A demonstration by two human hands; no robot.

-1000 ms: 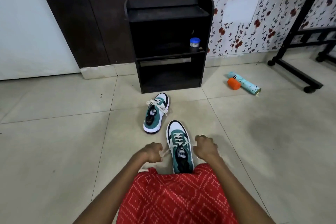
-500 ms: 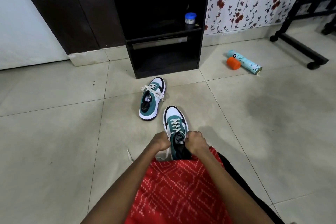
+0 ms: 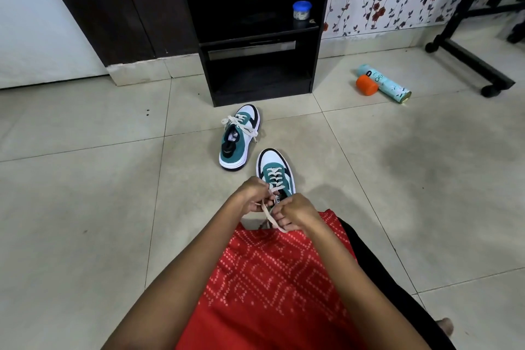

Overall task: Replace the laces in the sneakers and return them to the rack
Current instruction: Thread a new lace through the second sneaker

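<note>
**Desk:** Where is the sneaker being worked on?

**Operator:** I see the near sneaker (image 3: 274, 170) upright on the tiled floor (image 3: 85, 179), just ahead of the red patterned garment (image 3: 270, 278) over the person's knees. Its toe points toward the black shoe rack (image 3: 250, 37). Its cream lace (image 3: 268, 214) is crossed through the eyelets, and the free ends rise to both hands above the tongue.

**Desk:** Grip?

**Operator:** The left hand (image 3: 254, 197) pinches one lace end with curled fingers. The right hand (image 3: 295, 212) is clenched round the other end, which trails out below it. The hands are just beside each other.

**Desk:** Surroundings?

**Operator:** I see the second sneaker (image 3: 238, 139) near, to the left, between the first and the rack. It is laced and its ends lie loose. A blue-lidded jar (image 3: 302, 10) stands at the right of a rack shelf. Well apart to the right, a teal tube (image 3: 383, 84) lies on the floor with an orange cap (image 3: 367, 85) just beside it.
</note>
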